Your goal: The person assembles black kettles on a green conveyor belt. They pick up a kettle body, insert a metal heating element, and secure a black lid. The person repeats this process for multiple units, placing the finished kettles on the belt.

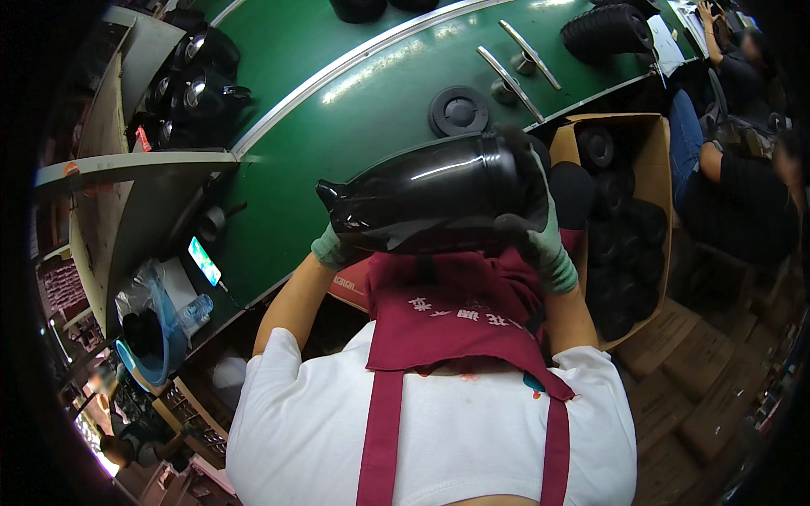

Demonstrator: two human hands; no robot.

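Note:
A glossy black jug body (426, 190), like a vacuum jug, lies sideways in front of my chest, its spout end to the left and its wide end to the right. My left hand (331, 249), in a pale green glove, holds it beneath the spout end; most of those fingers are hidden behind the jug. Against the wide end, my right hand (540, 223) grips with dark-coated glove fingers curved around the rim. Just beyond the jug, a round black ribbed disc (460, 110) rests flat on the green table (287, 181).
Two metal bar fittings (510, 82) stand on the table, with stacked black parts (606, 32) farther right. A cardboard box (664, 160) of black round parts is at my right. At left are a lit phone (204, 261), a blue basin (169, 346) and black jugs (202, 93). A person sits at far right.

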